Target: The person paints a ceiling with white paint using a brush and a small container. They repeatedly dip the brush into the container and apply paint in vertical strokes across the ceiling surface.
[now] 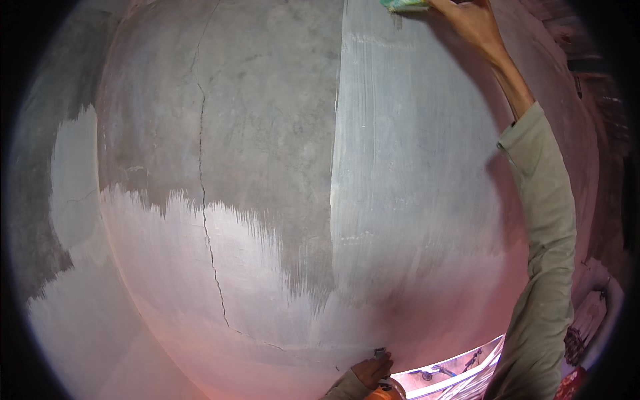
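Note:
My right hand (pixel 475 28) is raised high against the wall (pixel 267 133), at the top edge of the picture. Its fingers are closed on a green, flat, partly whitish thing (pixel 405 5), cut off by the frame, so its kind does not show. Low in the middle, my left hand (pixel 375 371) is small and close to the wall, fingers bent round something dark and small that I cannot make out. An orange rounded thing (pixel 393 391), perhaps a container, sits just below it. Pale paint with ragged brush marks covers the wall's lower part and a tall strip at right.
A long crack (pixel 202 133) runs down the grey bare part of the wall. The wall turns a corner at left, where another partly painted face (pixel 73 167) stands. A bright opening (pixel 447 373) shows at the bottom right. Cluttered dark items (pixel 587 327) lie at the far right.

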A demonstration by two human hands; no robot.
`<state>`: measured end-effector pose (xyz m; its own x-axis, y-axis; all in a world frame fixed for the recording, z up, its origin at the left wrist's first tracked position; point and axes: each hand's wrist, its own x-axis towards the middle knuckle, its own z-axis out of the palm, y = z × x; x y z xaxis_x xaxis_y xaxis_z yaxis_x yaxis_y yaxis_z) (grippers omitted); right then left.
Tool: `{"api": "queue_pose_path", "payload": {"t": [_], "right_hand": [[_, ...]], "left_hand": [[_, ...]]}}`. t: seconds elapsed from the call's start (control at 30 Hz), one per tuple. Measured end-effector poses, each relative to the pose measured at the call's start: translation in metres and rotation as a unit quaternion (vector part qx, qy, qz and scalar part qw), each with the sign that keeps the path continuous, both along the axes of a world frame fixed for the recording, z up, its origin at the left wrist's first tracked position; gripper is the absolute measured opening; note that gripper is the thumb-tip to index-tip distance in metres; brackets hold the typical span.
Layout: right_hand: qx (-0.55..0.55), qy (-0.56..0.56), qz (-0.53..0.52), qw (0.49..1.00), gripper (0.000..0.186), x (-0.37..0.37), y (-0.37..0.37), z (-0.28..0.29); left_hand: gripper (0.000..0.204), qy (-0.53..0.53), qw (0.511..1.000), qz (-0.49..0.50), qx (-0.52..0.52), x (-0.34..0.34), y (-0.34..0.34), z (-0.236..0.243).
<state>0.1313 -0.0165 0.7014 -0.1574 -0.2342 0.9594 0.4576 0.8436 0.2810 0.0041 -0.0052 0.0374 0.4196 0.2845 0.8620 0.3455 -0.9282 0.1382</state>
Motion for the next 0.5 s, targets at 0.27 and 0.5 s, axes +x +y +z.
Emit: {"api": "queue_pose_path", "payload": {"t": [0.27, 0.5], "right_hand": [[0.016, 0.012, -0.013, 1.0, 0.013, 0.004, -0.005, -0.015], [0.016, 0.021, -0.047, 0.999, 0.016, 0.023, -0.015, -0.02]], "left_hand": [[0.04, 0.008, 1.0, -0.002, 0.002, 0.0, -0.001, 0.002], [0.038, -0.003, 1.0, -0.013, 0.02, 0.0, -0.007, 0.014]]}}
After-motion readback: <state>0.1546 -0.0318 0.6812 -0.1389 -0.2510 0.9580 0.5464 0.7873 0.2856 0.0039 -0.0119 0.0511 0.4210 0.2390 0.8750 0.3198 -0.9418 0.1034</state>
